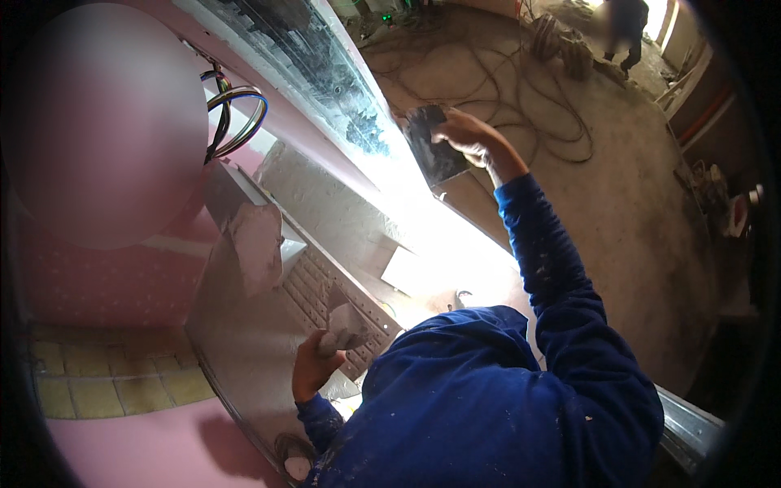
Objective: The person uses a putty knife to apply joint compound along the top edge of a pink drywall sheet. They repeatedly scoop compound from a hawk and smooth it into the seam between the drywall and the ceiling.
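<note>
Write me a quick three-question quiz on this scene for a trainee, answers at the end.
1. True or false: the left hand holds a tool.
2. Pick one. The right sleeve is: A) red, B) blue, C) white.
3. Which hand is on the dark plate?

Key:
1. True.
2. B.
3. The right hand.

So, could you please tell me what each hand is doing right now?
Left hand: closed around a grey tool, kind unclear.
Right hand: gripping a dark flat plate.
</note>
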`<move>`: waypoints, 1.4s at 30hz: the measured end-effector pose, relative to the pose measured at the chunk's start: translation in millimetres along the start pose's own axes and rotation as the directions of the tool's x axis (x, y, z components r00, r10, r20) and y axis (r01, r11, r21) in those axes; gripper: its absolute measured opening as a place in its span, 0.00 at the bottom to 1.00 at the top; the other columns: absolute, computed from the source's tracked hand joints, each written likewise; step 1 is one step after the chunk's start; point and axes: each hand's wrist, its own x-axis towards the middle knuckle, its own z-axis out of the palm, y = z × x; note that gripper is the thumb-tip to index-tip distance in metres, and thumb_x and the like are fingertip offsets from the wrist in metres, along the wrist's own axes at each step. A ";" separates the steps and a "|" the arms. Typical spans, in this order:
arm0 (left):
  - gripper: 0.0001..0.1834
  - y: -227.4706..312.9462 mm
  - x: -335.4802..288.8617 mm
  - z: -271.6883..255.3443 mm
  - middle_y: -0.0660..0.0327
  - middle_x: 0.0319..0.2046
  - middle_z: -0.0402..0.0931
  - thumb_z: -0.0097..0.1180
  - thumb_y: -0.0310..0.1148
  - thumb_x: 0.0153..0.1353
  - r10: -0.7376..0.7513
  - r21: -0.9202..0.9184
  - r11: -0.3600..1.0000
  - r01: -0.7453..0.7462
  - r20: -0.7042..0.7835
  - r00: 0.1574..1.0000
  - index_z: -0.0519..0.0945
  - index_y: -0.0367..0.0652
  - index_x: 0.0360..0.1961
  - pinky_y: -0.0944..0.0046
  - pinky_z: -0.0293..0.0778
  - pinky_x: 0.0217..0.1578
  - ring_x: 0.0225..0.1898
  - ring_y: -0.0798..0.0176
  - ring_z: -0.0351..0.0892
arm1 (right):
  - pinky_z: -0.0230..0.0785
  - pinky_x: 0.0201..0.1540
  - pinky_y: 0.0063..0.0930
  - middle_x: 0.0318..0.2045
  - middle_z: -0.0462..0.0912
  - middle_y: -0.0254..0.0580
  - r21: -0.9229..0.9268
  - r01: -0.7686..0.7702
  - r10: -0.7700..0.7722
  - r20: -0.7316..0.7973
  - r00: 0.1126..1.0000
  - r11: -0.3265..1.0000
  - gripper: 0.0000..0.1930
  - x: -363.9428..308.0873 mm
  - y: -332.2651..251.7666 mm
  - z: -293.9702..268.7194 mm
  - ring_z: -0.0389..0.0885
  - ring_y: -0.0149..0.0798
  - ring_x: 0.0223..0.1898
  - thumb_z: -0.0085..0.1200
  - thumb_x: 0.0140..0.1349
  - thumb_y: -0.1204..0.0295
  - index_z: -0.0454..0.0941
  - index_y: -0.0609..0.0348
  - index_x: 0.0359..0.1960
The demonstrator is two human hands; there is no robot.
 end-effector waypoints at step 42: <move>0.38 25.3 44.8 22.4 0.46 0.44 0.82 0.77 0.38 0.46 0.348 -0.110 0.925 -0.364 -0.138 0.927 0.76 0.31 0.56 0.55 0.79 0.47 0.47 0.53 0.84 | 0.72 0.58 0.39 0.53 0.82 0.59 -0.474 0.592 -0.696 -0.064 0.715 0.652 0.21 -105.3 -39.5 6.1 0.81 0.51 0.53 0.48 0.71 0.77 0.69 0.62 0.66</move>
